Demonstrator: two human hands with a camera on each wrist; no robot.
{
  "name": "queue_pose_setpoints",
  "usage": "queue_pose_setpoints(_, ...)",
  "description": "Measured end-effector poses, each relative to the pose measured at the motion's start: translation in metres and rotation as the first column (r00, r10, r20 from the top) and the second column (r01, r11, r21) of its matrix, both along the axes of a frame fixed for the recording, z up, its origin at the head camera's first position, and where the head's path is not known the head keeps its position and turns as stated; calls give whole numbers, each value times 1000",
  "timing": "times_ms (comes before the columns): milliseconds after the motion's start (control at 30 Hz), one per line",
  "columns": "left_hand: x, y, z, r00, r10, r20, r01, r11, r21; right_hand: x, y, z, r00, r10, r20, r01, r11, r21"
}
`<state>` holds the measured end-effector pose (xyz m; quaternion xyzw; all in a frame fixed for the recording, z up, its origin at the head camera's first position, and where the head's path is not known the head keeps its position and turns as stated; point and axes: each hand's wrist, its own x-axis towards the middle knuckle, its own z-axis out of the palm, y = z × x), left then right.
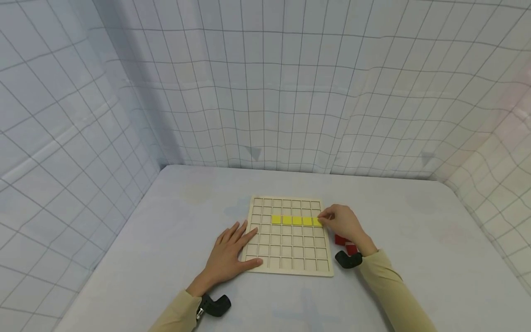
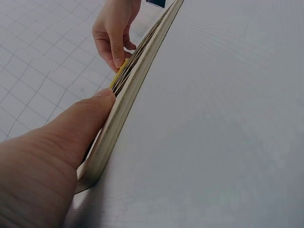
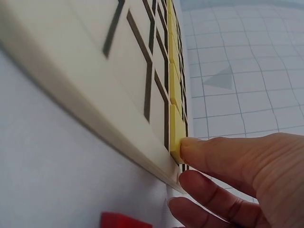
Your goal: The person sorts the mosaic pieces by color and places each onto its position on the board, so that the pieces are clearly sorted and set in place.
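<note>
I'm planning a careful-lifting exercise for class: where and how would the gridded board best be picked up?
Probably by the left and right sides of the board, one hand from each, thumbs on top. It lies flat with yellow tiles in a row, so a two-sided grip should keep it level; its right edge looks thick enough to hold.

The left hand [image 1: 226, 257] lies palm down, fingers [image 1: 240, 231] spread, thumb [image 1: 250, 264] out to its right. Ahead and to the right, the right hand [image 1: 343, 223] bends down, fingertips [image 1: 322, 218] together. Both forearms [image 1: 392, 288] slant inward.
</note>
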<state>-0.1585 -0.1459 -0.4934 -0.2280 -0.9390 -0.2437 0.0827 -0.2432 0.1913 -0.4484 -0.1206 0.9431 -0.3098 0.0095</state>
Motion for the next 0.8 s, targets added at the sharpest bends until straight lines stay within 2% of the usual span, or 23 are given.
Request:
queue_pose_setpoints(367, 1, 1, 2, 999, 9, 34, -8, 1000, -30, 2, 0, 0, 1000, 17, -22, -17, 1000, -2)
queue_pose_setpoints(533, 1, 0, 1, 999, 12, 30, -12, 1000, -25, 3, 0, -1, 1000, 14, -19, -14, 1000, 11)
queue_pose_setpoints(800, 0, 0, -1, 1000, 10, 22, -10, 1000, -12, 6, 7, -2, 997, 56, -54, -56, 998, -1)
